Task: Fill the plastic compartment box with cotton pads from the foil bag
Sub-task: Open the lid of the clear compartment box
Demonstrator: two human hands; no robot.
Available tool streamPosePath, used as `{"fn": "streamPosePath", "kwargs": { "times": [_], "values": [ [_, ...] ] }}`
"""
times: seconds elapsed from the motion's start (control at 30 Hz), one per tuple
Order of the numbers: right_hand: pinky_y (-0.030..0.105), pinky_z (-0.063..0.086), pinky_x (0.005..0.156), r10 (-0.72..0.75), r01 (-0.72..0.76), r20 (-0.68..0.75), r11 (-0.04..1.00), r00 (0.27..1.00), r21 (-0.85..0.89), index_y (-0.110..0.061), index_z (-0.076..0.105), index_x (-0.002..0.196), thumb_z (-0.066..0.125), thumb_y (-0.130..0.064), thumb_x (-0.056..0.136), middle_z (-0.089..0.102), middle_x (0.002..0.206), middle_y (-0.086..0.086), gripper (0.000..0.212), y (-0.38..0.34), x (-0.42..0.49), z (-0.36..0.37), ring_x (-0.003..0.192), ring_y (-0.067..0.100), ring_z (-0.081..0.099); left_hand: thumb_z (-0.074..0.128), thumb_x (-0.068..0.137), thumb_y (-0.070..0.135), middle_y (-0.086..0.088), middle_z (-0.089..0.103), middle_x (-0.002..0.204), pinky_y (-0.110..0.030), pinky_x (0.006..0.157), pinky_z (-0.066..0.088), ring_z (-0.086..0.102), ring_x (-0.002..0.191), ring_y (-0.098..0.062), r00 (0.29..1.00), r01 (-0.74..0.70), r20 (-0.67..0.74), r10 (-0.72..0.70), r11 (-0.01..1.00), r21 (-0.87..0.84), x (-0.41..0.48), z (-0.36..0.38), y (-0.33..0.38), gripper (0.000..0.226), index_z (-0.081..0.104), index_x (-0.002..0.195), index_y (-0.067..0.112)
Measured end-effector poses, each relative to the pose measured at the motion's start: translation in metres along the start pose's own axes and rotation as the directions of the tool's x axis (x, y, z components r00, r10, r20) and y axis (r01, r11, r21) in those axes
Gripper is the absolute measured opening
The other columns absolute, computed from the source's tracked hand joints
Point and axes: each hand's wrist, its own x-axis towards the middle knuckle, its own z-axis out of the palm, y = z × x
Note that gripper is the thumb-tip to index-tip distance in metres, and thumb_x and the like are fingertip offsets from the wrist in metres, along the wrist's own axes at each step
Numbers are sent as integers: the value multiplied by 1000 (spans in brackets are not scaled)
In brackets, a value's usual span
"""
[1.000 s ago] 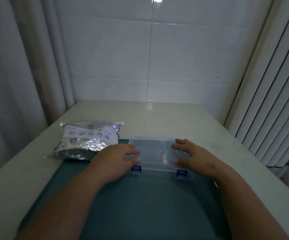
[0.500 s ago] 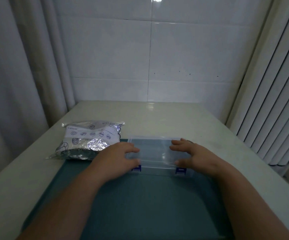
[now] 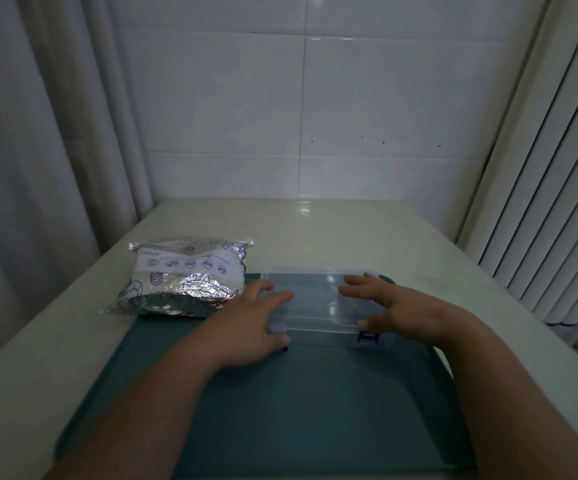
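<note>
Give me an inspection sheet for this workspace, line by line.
Surface: pale table with a teal tray on it.
Job's things: clear compartment box on the tray, lid down, no pads seen inside; foil bag lies to its left.
Clutter: nothing seen.
Grippers: left hand and right hand rest on the box's ends, right thumb by a blue latch.
Cables: nothing seen.
Surroundings: curtain left, tiled wall behind, white slats right.

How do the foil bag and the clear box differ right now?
The crinkled silver foil bag is opaque and printed; the clear rectangular plastic box is see-through with blue latches. The bag lies untouched; the left hand and right hand rest on the box. Both lie flat, side by side.
</note>
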Motion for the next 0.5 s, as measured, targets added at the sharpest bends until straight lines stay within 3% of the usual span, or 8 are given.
{"fn": "streamPosePath", "kwargs": {
  "times": [0.1, 0.23, 0.37, 0.5],
  "values": [
    [35, 5, 119, 17, -14, 36, 998, 999, -64, -40, 30, 148, 68, -23, 87, 9, 158, -22, 73, -6, -2, -1, 147, 7, -2, 59, 92, 45, 16, 13, 157, -27, 115, 23, 29, 141, -10, 1000, -5, 17, 6, 1000, -30, 0, -4, -3, 65, 26, 149, 46],
    [38, 0, 119, 41, -15, 59, 924, 997, -381, -35, 6, 154, 76, -31, 79, -7, 161, -13, 102, -13, -1, 8, 148, 16, -12, 59, 92, 46, 16, 17, 156, -26, 114, 25, 32, 139, -9, 1000, -19, -1, 19, 1000, 10, 0, -7, -1, 65, 28, 148, 46],
    [35, 0, 118, 7, -6, 5, 964, 1000, -266, -37, 12, 153, 74, -32, 81, -1, 161, -14, 95, -11, -3, 10, 148, 13, -9, 69, 83, 50, 20, 28, 153, -22, 110, 25, 33, 137, -3, 997, -23, -74, 22, 1000, -9, -1, -10, -4, 66, 40, 143, 46],
    [26, 6, 114, 1, -9, -57, 990, 998, -141, -41, 34, 146, 80, -27, 74, 17, 156, -23, 87, -8, -8, 4, 145, 3, 6, 83, 63, 55, 24, 45, 144, -27, 108, 35, 45, 127, -2, 987, -19, -160, 8, 998, -67, -3, -16, -4, 70, 58, 128, 48]
  ]
}}
